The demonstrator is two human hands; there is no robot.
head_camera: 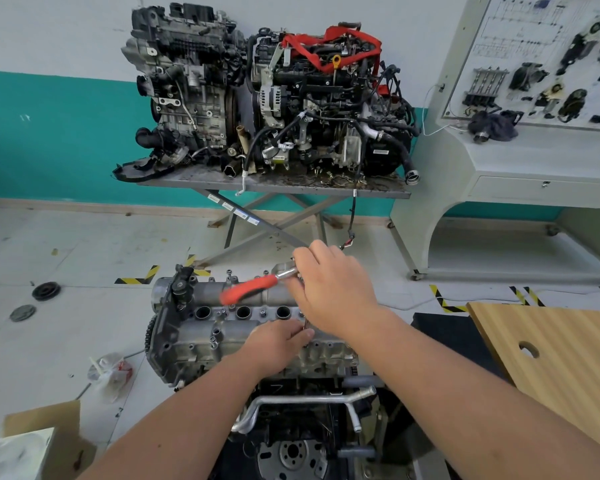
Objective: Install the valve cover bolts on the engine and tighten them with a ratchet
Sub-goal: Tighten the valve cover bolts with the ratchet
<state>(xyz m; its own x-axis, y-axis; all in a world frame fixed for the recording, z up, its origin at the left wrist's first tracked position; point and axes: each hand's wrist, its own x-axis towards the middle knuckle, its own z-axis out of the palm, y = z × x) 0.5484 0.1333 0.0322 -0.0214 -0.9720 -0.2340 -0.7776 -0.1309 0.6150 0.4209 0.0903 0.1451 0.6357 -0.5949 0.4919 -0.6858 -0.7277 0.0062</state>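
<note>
The right hand (333,289) grips the metal shaft of a red-handled ratchet (257,287) above the far edge of the engine's valve cover (222,327). The left hand (278,344) rests on the cover's near edge, fingers curled and pinching something small and hidden. Bolts (212,341) stand along the cover.

The ratchet's red rubber-grip handle (248,288) has a chrome shank. The grey cast-metal valve cover (201,336) sits near black-and-yellow striped floor tape (139,278); the far wall's lower band of teal paint (49,133); the pale striped wooden board (551,355) right.
</note>
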